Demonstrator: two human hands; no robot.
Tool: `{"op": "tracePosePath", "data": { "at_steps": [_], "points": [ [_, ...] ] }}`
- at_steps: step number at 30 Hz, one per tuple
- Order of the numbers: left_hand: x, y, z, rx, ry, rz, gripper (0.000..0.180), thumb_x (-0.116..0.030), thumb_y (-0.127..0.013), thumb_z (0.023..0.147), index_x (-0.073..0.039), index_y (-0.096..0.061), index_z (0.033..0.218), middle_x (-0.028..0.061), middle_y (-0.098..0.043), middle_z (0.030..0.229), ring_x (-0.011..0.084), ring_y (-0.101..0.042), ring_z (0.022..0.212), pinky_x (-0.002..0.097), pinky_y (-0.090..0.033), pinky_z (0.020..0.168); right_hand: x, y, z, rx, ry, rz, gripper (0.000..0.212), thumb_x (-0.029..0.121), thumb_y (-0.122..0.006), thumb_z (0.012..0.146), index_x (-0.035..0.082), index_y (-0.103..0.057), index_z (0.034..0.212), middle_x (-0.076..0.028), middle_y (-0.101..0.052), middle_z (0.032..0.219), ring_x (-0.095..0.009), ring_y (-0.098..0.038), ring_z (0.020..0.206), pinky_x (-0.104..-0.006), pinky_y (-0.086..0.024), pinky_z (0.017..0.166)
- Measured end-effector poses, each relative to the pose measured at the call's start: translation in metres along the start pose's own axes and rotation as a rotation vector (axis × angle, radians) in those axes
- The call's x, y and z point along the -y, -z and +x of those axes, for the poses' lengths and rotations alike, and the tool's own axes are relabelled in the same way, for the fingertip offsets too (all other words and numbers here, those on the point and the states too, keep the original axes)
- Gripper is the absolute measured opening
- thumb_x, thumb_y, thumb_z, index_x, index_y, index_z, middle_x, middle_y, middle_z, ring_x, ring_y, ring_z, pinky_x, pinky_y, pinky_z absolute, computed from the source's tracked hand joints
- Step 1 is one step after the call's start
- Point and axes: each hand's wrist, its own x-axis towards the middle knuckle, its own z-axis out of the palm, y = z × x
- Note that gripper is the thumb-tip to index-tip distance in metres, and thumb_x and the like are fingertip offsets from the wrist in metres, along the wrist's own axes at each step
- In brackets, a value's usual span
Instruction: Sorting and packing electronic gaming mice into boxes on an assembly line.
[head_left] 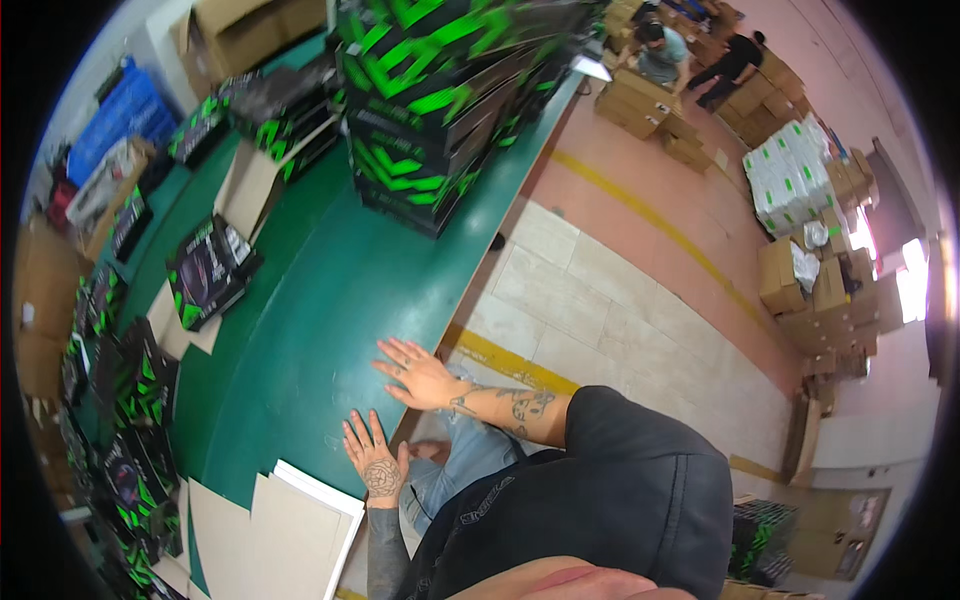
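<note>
Both hands rest at the near edge of a green table (300, 370). My left hand (378, 465) lies at the edge with its fingers stretched out, close to a stack of flat pale cardboard sheets (300, 535). A little farther along the edge, my right hand (412, 375) lies palm down, fingers apart. Neither hand holds anything. The nearest single carton is a black and green printed box (212, 268) lying flat across the table, apart from both hands. Beyond the right hand rises a tall stack of black and green boxes (410, 150).
Many similar boxes (135, 480) crowd the table's far side. An open brown carton flap (250, 190) stands among them. Behind are a blue crate (120, 115) and brown cartons (45, 300). Across the tiled floor (535, 290), two people (660, 55) are among piled cartons (640, 105).
</note>
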Motion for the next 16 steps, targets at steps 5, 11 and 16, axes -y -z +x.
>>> {"op": "tracePosePath", "data": {
  "at_steps": [5,11,16],
  "points": [
    [-0.01,0.014,-0.01,0.148,0.04,0.073,0.092,-0.029,-0.071,0.066,-0.001,-0.02,0.137,0.0216,-0.012,0.143,0.0391,-0.011,0.132,0.0484,-0.016,0.105,-0.003,0.028,-0.079,0.093,-0.057,0.031,0.048,0.03,-0.052,0.081,0.012,-0.045,0.125,-0.017,-0.031,0.137,-0.034,-0.032,0.125,-0.0454,-0.028,0.101],
    [-0.059,0.234,0.021,-0.228,-0.445,-0.548,0.075,-0.012,-0.069,0.071,0.003,-0.029,0.132,0.0195,-0.031,0.136,0.0305,-0.03,0.127,0.0391,-0.031,0.101,-0.068,0.051,-0.226,0.327,-0.93,0.443,0.045,0.042,-0.05,0.082,0.005,-0.061,0.107,-0.018,-0.06,0.106,-0.027,-0.058,0.098,-0.0344,-0.044,0.086],
    [-0.04,0.421,-0.06,-1.042,-0.86,-0.323,0.084,-0.033,-0.068,0.072,-0.003,-0.022,0.136,0.0175,-0.026,0.141,0.0325,-0.035,0.124,0.05,-0.027,0.1,-0.047,0.044,-0.319,0.607,-1.009,0.196,0.042,0.037,-0.053,0.083,0.002,-0.06,0.105,-0.016,-0.063,0.101,-0.023,-0.06,0.093,-0.0314,-0.046,0.081]
  ]
}}
